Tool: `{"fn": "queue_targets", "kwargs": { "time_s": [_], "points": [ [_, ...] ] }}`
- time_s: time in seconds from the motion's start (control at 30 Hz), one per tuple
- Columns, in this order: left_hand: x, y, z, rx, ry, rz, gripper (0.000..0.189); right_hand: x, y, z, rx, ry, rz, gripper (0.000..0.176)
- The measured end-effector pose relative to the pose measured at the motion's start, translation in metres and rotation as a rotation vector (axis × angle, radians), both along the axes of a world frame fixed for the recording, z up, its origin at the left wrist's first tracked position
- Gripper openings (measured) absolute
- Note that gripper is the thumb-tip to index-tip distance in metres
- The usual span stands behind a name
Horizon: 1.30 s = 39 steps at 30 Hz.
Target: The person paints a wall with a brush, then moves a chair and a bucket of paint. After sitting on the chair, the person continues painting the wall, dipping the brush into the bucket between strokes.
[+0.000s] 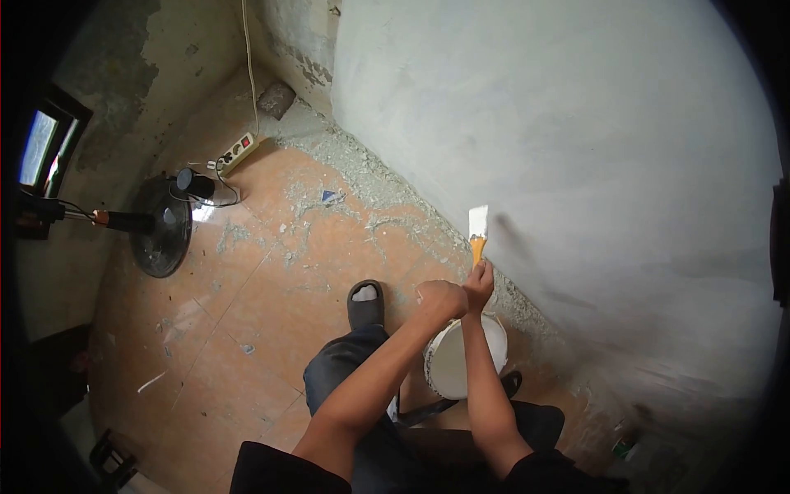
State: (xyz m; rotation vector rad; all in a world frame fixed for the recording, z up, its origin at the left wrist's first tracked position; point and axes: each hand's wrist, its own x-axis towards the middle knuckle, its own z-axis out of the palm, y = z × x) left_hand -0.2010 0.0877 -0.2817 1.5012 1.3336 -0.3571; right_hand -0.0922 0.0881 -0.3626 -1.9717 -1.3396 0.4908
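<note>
My right hand [480, 282] grips the orange handle of a paintbrush [478, 233], bristles white with paint and pointing up, close to the grey-white wall [576, 140]. My left hand [442, 299] is closed in a fist just left of it, above the rim of a white paint bucket [461, 362] that stands on the floor between my legs. I cannot tell whether the left hand holds the bucket's handle or anything else.
My left foot in a dark sandal [366, 303] rests on the orange tiled floor [247, 313]. A standing fan [160, 224] and a power strip [237, 152] with cords lie to the far left. Plaster debris lines the wall's base [387, 198].
</note>
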Motion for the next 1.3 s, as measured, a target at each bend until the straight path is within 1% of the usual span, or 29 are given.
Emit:
{"fn": "queue_targets", "kwargs": {
  "time_s": [0.03, 0.07, 0.13, 0.17, 0.23, 0.27, 0.33, 0.37, 0.43, 0.5, 0.67, 0.77, 0.8, 0.87, 0.9, 0.97, 1.0, 1.07, 1.1, 1.13, 1.2, 1.23, 1.27, 1.3],
  "points": [
    [-0.003, -0.001, -0.001, -0.007, 0.001, 0.004, 0.029, -0.001, -0.005, 0.013, 0.037, 0.094, 0.048, 0.02],
    [-0.006, 0.0, -0.001, -0.024, 0.026, -0.003, 0.03, -0.004, -0.005, 0.026, 0.032, 0.096, 0.052, 0.02],
    [-0.01, -0.002, 0.002, -0.042, 0.052, -0.004, 0.031, -0.009, 0.005, 0.052, 0.142, 0.165, 0.16, 0.019],
    [-0.012, -0.003, 0.006, -0.027, 0.076, 0.003, 0.031, -0.01, 0.014, 0.058, 0.145, 0.167, 0.167, 0.019],
    [-0.019, -0.007, 0.018, -0.009, 0.103, 0.023, 0.032, -0.017, 0.036, 0.07, 0.175, 0.359, 0.264, 0.018],
    [-0.024, -0.011, 0.025, -0.021, 0.109, 0.028, 0.032, -0.024, 0.044, 0.078, 0.175, 0.364, 0.279, 0.018],
    [-0.036, -0.018, 0.028, -0.027, 0.125, 0.051, 0.032, -0.046, 0.065, 0.094, 0.083, 0.55, 0.468, 0.018],
    [-0.04, -0.021, 0.024, -0.032, 0.132, 0.06, 0.031, -0.058, 0.077, 0.094, 0.089, 0.556, 0.48, 0.018],
    [-0.043, -0.022, 0.019, -0.046, 0.126, 0.073, 0.031, -0.077, 0.097, 0.087, 0.06, 0.413, 0.588, 0.018],
    [-0.038, -0.015, 0.02, -0.002, 0.074, 0.099, 0.03, -0.101, 0.114, 0.079, 0.063, 0.444, 0.594, 0.019],
    [-0.042, -0.004, 0.021, -0.024, 0.054, 0.121, 0.028, -0.165, 0.159, 0.069, 0.158, 0.53, 0.582, 0.021],
    [-0.052, 0.0, 0.019, -0.032, 0.1, 0.125, 0.028, -0.191, 0.173, 0.048, 0.091, 0.688, 0.601, 0.025],
    [-0.055, 0.001, 0.017, -0.063, 0.138, 0.111, 0.028, -0.2, 0.173, 0.04, 0.073, 0.786, 0.547, 0.021],
    [-0.063, 0.0, 0.015, -0.099, 0.179, 0.102, 0.028, -0.21, 0.174, 0.017, -0.034, 0.996, 0.539, 0.017],
    [-0.066, -0.001, 0.015, -0.108, 0.181, 0.084, 0.028, -0.215, 0.173, 0.004, -0.036, 1.0, 0.54, 0.017],
    [-0.072, -0.003, 0.015, -0.125, 0.186, 0.071, 0.028, -0.222, 0.165, -0.024, -0.297, 1.214, 0.451, 0.013],
    [-0.073, -0.002, 0.016, -0.136, 0.182, 0.055, 0.028, -0.222, 0.164, -0.036, -0.304, 1.219, 0.455, 0.013],
    [-0.075, -0.001, 0.015, -0.15, 0.179, 0.052, 0.028, -0.219, 0.161, -0.051, -0.54, 1.377, 0.298, 0.01],
    [-0.076, 0.001, 0.014, -0.145, 0.174, 0.068, 0.028, -0.219, 0.16, -0.051, -0.543, 1.431, 0.237, 0.013],
    [-0.076, 0.001, 0.014, -0.139, 0.169, 0.083, 0.028, -0.217, 0.157, -0.044, -0.551, 1.43, 0.242, 0.013],
    [-0.075, 0.003, 0.012, -0.151, 0.15, 0.094, 0.029, -0.208, 0.151, -0.024, -0.468, 1.339, 0.32, 0.018],
    [-0.075, 0.005, 0.012, -0.155, 0.132, 0.1, 0.029, -0.204, 0.147, -0.013, -0.416, 1.266, 0.403, 0.025],
    [-0.075, 0.006, 0.013, -0.142, 0.13, 0.097, 0.029, -0.201, 0.141, -0.002, -0.403, 1.262, 0.408, 0.025],
    [-0.076, 0.005, 0.014, -0.155, 0.106, 0.097, 0.03, -0.201, 0.131, 0.014, -0.354, 1.211, 0.464, 0.025]
  ]
}}
